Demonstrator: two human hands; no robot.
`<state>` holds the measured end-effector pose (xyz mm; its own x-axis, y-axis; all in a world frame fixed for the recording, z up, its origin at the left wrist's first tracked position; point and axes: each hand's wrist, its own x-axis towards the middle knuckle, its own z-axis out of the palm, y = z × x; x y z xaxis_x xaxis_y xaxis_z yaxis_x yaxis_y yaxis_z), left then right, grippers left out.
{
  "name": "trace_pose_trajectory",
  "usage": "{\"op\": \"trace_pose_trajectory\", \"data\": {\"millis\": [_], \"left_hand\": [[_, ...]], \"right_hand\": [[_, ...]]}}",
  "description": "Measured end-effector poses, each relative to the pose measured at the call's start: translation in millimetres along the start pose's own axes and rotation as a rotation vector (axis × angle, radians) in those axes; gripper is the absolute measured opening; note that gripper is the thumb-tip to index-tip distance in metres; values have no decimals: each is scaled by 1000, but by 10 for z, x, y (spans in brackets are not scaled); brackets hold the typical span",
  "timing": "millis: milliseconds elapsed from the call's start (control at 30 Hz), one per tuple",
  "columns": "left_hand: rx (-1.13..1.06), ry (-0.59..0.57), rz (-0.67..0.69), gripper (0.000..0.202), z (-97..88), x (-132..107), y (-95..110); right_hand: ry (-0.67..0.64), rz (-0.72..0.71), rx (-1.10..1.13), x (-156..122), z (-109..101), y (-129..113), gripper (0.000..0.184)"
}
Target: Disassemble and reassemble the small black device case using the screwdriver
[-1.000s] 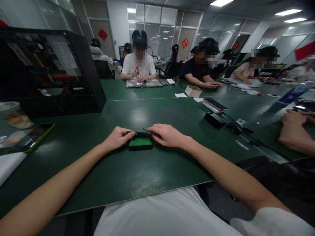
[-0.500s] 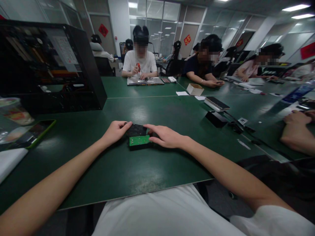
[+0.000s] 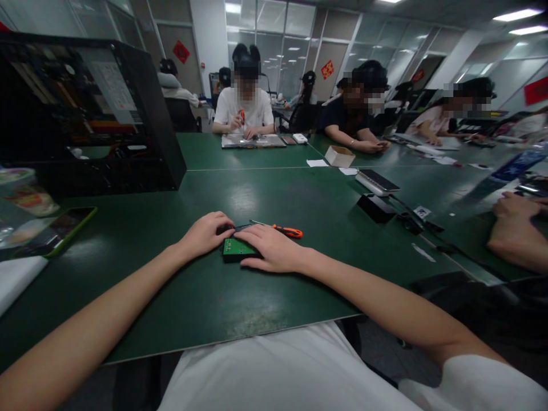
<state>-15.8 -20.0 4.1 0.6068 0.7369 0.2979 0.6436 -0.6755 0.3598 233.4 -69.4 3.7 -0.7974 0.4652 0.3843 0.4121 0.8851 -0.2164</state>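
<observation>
My left hand (image 3: 210, 233) is beside the black cover (image 3: 243, 227), its thumb and curled fingers closed at the left end. Most of that cover is hidden by my hands. In front of it a green circuit board (image 3: 237, 247) sits in a black casing (image 3: 235, 258) on the table. My right hand (image 3: 272, 248) lies over the board's right part, fingers stretched toward the cover and thumb along the casing's near side. Just behind my right hand lies a screwdriver (image 3: 289, 231) with an orange and black handle, its shaft pointing left.
The green table (image 3: 205, 308) carries a large black computer case (image 3: 162, 125) at the left and a phone with a green edge (image 3: 72, 228). At right are a black box (image 3: 375, 206), cables, a white device (image 3: 377, 181) and a small carton (image 3: 339, 155). Several people sit around.
The black cover, held raised behind the board before, is now lower and mostly covered. My right hand has moved left over the board, and the screwdriver behind it has come into view.
</observation>
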Motion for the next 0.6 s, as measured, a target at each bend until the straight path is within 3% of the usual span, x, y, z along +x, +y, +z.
{"op": "trace_pose_trajectory", "data": {"millis": [167, 300, 467, 600], "left_hand": [[15, -23, 15, 25, 23, 8, 9], [38, -16, 49, 25, 12, -10, 28], [73, -37, 124, 25, -48, -51, 124], [117, -28, 168, 26, -20, -89, 217]], "right_hand": [[-36, 43, -16, 34, 32, -83, 54], [-32, 53, -65, -88, -151, -93, 51], [12, 224, -218, -507, -781, 148, 49], [82, 457, -350, -1137, -1296, 522, 53]]}}
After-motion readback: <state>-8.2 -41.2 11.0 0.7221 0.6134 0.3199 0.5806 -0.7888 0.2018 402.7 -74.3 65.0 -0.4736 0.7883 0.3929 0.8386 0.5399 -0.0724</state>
